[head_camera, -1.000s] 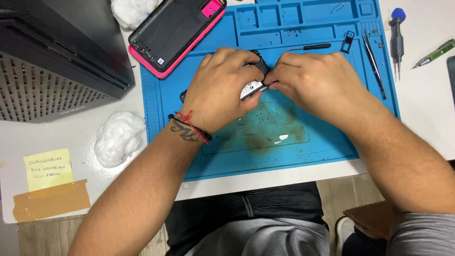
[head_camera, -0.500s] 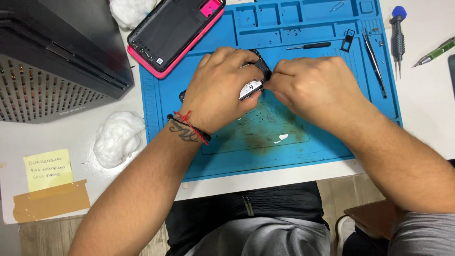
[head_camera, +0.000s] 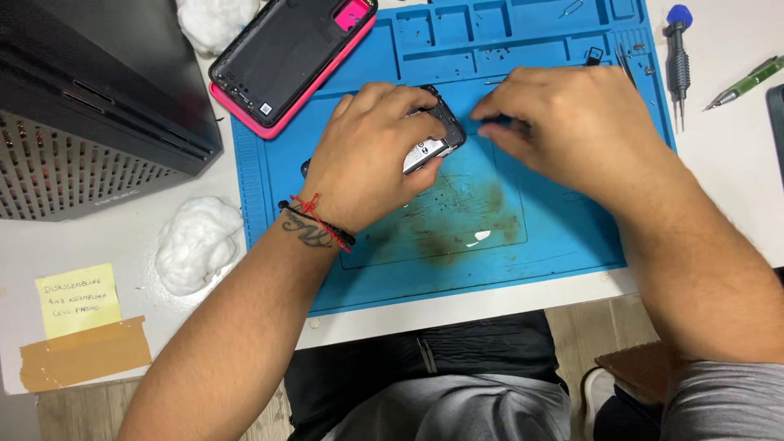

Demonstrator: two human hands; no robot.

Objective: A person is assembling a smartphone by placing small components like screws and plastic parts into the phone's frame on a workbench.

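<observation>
In the head view, the left hand (head_camera: 371, 155) lies on the blue work mat (head_camera: 555, 237), with its fingers curled around a small dark phone part (head_camera: 437, 139). The part has a black frame and a silver-white piece at its lower edge; it rests on the mat, near the middle, and the left hand covers most of it. The left wrist carries a red and black thread bracelet (head_camera: 318, 220).

The right hand (head_camera: 563, 122) is just beside the part, on its right, and does not touch it. Its fingers are bent and pressed together at the tips, over something thin and dark on the mat; I cannot tell if the fingers really grip it.

The mat lies on a white worktop (head_camera: 719, 180). The mat has small compartments along its top edge and a brown stain in the middle. At the upper left corner of the mat lies a phone back shell (head_camera: 290, 53), black inside with a pink rim, open side up. Right of the mat are a screwdriver with a blue cap (head_camera: 678, 49) and a green tool (head_camera: 747, 82). Left of the mat are a white cotton wad (head_camera: 196, 241), a yellow sticky note (head_camera: 77, 298), a strip of brown tape (head_camera: 86, 353) and a large black device with a perforated side (head_camera: 82, 122). Below the worktop the wooden floor (head_camera: 572, 335) shows.
</observation>
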